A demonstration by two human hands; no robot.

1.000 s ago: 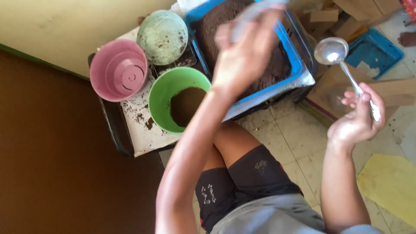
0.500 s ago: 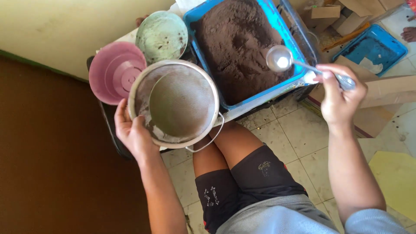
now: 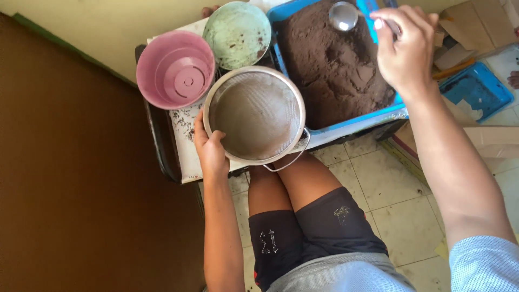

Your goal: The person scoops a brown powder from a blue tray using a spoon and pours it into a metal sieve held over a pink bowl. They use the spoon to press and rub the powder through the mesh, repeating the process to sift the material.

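Our left hand [image 3: 211,154] grips the rim of a round metal mesh sieve [image 3: 254,115], held just in front of a pink plastic pot [image 3: 174,69] and a pale green pot [image 3: 237,33]. Our right hand [image 3: 405,51] is closed on a shiny metal ladle [image 3: 344,16] over dark soil in a blue rectangular plastic tray [image 3: 367,118].

The left hand [image 3: 211,148] sits low against the near-left rim of the round metal sieve [image 3: 254,114], fingers curled over its edge in a closed grip, forearm running straight back to the body. The right hand [image 3: 405,51] reaches up beyond the sieve's far-right side, fingers pinched shut, arm extended, sleeve at the elbow.
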